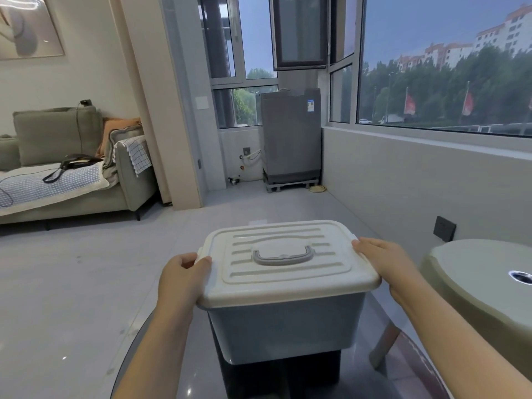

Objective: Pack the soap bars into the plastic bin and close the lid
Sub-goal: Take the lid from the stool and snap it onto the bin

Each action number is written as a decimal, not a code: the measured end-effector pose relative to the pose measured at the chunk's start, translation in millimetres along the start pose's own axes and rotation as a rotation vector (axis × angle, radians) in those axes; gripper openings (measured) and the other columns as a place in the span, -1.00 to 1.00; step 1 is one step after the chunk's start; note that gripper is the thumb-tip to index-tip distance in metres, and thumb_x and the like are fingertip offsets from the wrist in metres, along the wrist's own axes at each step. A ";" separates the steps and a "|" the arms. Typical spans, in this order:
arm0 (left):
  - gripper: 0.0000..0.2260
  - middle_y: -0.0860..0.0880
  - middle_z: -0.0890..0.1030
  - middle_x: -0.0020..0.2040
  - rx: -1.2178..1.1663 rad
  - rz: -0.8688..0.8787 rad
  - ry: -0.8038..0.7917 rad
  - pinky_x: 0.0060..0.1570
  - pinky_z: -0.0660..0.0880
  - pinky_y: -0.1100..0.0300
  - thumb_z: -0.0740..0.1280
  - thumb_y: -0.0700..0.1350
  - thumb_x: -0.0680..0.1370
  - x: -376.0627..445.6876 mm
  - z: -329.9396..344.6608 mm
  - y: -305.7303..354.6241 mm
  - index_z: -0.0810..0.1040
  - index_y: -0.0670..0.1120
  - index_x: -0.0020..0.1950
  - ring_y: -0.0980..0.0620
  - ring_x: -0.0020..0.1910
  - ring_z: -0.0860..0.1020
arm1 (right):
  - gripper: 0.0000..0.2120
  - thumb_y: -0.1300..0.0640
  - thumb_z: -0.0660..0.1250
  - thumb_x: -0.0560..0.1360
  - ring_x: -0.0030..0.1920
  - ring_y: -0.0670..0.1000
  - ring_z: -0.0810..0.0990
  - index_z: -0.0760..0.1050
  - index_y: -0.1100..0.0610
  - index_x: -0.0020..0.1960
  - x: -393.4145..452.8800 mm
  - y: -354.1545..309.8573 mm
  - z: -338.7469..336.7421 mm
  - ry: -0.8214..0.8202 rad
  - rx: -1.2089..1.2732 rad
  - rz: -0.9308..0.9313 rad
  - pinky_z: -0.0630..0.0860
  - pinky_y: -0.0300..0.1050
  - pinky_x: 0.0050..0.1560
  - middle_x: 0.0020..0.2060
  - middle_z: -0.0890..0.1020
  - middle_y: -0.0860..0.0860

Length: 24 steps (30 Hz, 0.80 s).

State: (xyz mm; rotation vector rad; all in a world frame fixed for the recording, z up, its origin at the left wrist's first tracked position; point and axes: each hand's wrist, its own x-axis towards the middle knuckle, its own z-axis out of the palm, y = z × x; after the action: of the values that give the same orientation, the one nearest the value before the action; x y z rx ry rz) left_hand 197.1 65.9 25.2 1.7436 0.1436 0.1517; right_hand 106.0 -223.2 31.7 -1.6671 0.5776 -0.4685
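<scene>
Two bare hands frame a grey plastic bin (pixel 283 326) that stands on a dark, glossy round glass tabletop (pixel 161 367). Room: pale grey tiled floor (pixel 86 269); grey-green fabric sofa (pixel 57 168) at far left, with a black strap bag (pixel 74 164) lying on its seat cover. Straight ahead, a grey upright washing machine (pixel 290 139) stands in the glazed corner, raised on a low stand. Large windows (pixel 443 67) run along the right wall, showing trees and pale apartment blocks outside. A pale green rounded chair seat (pixel 483 286) sits just beside the table at right.

Bin: grey translucent body tapering downward; contents cannot be made out through the wall. A cream ribbed plastic lid (pixel 285 260) lies on top, covering the rim all round, with a grey folding handle (pixel 282 256) lying flat at its centre.

Left hand (pixel 181 277): fingers curled around the lid's left edge, thumb on top. Right hand (pixel 385 260): palm and fingers spread flat against the lid's right edge. Whether the side latches are snapped cannot be told.
</scene>
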 end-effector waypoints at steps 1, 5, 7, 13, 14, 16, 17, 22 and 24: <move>-0.74 -0.02 0.58 -0.04 0.009 -0.005 -0.003 -0.24 0.49 0.10 0.32 -0.13 0.50 -0.8 0.0 -1.8 0.51 -0.13 0.17 0.01 -0.15 0.53 | -0.84 0.16 0.30 0.49 0.05 0.09 0.53 0.59 0.19 -0.20 0.5 1.3 -0.3 -0.019 0.012 0.009 0.41 0.14 0.20 -0.03 0.62 0.07; -0.68 -0.12 0.49 0.23 0.018 -0.055 -0.012 0.01 0.50 0.01 0.33 -0.07 0.49 0.6 -2.1 -9.0 0.47 -0.09 0.23 -0.13 0.15 0.50 | -0.82 0.13 0.30 0.50 -0.22 -0.10 0.53 0.50 -0.04 -0.27 1.3 2.7 1.0 -0.040 0.077 0.024 0.45 -0.16 -0.16 -0.28 0.56 -0.11; -0.66 -0.13 0.52 0.20 -0.057 -0.103 -0.090 -0.10 0.50 0.05 0.34 -0.07 0.51 3.1 -3.5 -10.3 0.42 -0.10 0.26 -0.12 0.10 0.53 | -0.86 0.09 0.29 0.50 -0.24 -0.05 0.52 0.50 -0.06 -0.23 2.9 2.5 1.5 -0.059 0.085 0.071 0.44 -0.12 -0.20 -0.24 0.58 -0.07; -0.69 -0.05 0.54 0.03 -0.151 -0.209 -0.150 -0.38 0.53 0.12 0.33 -0.05 0.51 4.6 -4.0 -10.7 0.36 0.02 0.22 -0.04 -0.17 0.56 | -0.68 -0.09 0.33 0.44 -0.13 0.12 0.56 0.52 0.12 0.05 2.6 6.1 -0.1 -0.130 0.099 0.268 0.51 0.00 -0.10 -0.07 0.63 0.11; -0.69 -0.05 0.54 0.04 -0.162 -0.219 -0.155 -0.37 0.54 0.11 0.34 -0.05 0.51 4.4 -4.2 -11.0 0.36 0.03 0.21 -0.04 -0.17 0.57 | -0.67 -0.09 0.34 0.43 -0.16 0.11 0.57 0.53 0.13 0.05 2.6 6.6 -0.7 -0.130 0.109 0.272 0.52 -0.03 -0.15 -0.09 0.64 0.11; -0.68 -0.06 0.56 0.07 -0.173 -0.220 -0.155 -0.34 0.53 0.11 0.34 -0.05 0.50 3.2 -4.7 -10.2 0.38 0.02 0.23 -0.03 -0.17 0.57 | -0.66 -0.06 0.35 0.43 -0.20 0.10 0.57 0.54 0.17 0.06 4.1 7.5 -1.6 -0.123 0.133 0.263 0.52 -0.04 -0.19 -0.12 0.64 0.11; -0.67 -0.07 0.56 0.09 -0.177 -0.210 -0.155 -0.33 0.52 0.12 0.35 -0.05 0.50 2.6 -4.7 -10.1 0.39 0.00 0.24 -0.03 -0.16 0.57 | -0.65 -0.04 0.36 0.44 -0.17 0.11 0.58 0.54 0.20 0.07 4.8 7.7 -1.7 -0.119 0.147 0.257 0.53 -0.02 -0.15 -0.09 0.65 0.13; -0.59 -0.12 0.51 0.24 -0.117 -0.087 -0.044 -0.27 0.46 0.11 0.41 -0.09 0.47 0.5 -3.5 -10.4 0.44 -0.14 0.28 -0.12 0.06 0.54 | -0.61 0.02 0.39 0.43 -0.16 0.13 0.55 0.51 0.32 0.09 4.3 6.2 -0.7 -0.019 0.075 0.172 0.44 -0.03 -0.15 -0.03 0.62 0.20; -0.51 -0.12 0.46 0.31 -0.134 -0.054 0.012 -0.24 0.47 0.11 0.43 -0.12 0.45 -1.2 -2.5 -9.5 0.41 -0.14 0.34 -0.13 0.12 0.51 | -0.62 0.04 0.39 0.43 -0.16 0.15 0.53 0.52 0.35 0.05 3.8 5.7 -0.1 0.013 0.050 0.134 0.41 -0.02 -0.13 -0.07 0.63 0.22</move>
State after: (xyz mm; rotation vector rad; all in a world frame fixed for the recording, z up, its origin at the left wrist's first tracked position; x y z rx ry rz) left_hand 195.4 69.7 16.3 1.6037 0.1857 0.1294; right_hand 108.4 -226.4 26.1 -1.5673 0.6772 -0.3936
